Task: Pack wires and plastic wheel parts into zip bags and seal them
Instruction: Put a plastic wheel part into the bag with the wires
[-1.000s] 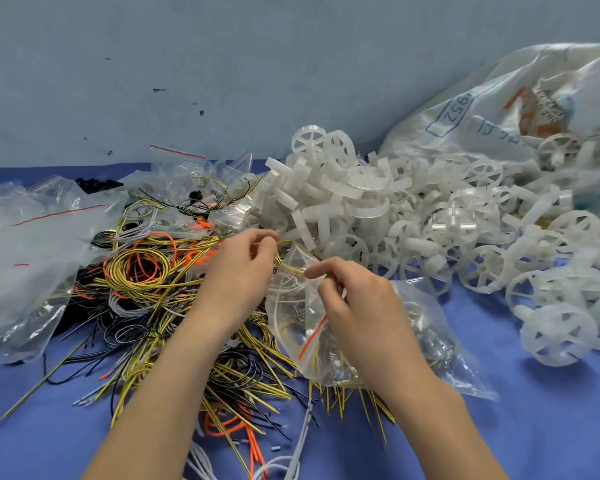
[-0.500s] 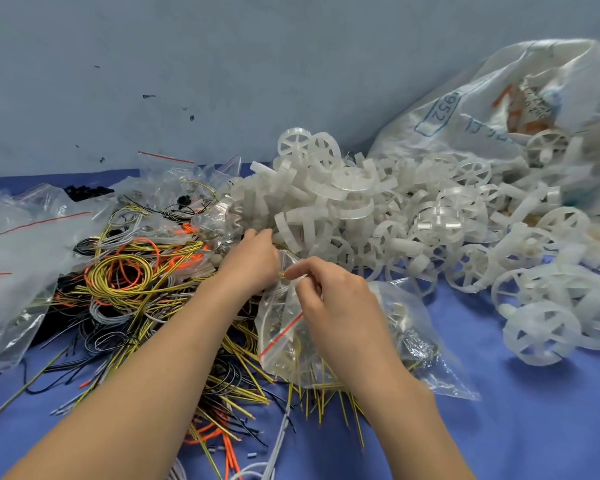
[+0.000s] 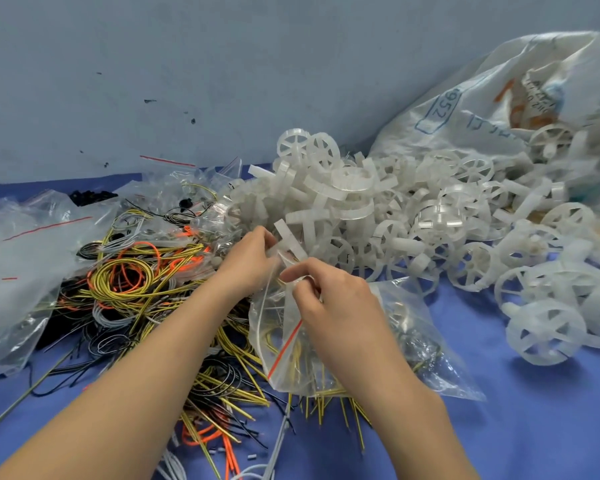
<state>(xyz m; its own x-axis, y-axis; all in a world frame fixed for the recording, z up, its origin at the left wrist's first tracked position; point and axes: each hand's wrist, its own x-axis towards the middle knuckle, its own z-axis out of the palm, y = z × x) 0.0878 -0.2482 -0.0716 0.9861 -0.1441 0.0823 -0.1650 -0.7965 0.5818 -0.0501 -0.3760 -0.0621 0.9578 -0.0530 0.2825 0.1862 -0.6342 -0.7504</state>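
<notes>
A clear zip bag (image 3: 409,344) with a red seal stripe lies in the middle of the blue table, with yellow wires and clear parts inside. My left hand (image 3: 248,265) pinches the bag's open top edge from the left. My right hand (image 3: 329,299) pinches the same edge from the right, covering part of the bag. A tangle of yellow, orange, black and white wires (image 3: 132,282) spreads to the left and under the bag. White plastic wheel parts (image 3: 395,216) are heaped behind and to the right.
A large white printed sack (image 3: 492,109) spills wheels at the back right. Crumpled clear bags (image 3: 18,271) lie at the far left, more zip bags (image 3: 174,185) behind the wires. A grey wall rises at the back. Bare blue table (image 3: 534,427) shows at the front right.
Both hands stayed at the bag's mouth while their fingers shifted a little along the top edge. The view moved slightly, so everything sits a little lower and to the left.
</notes>
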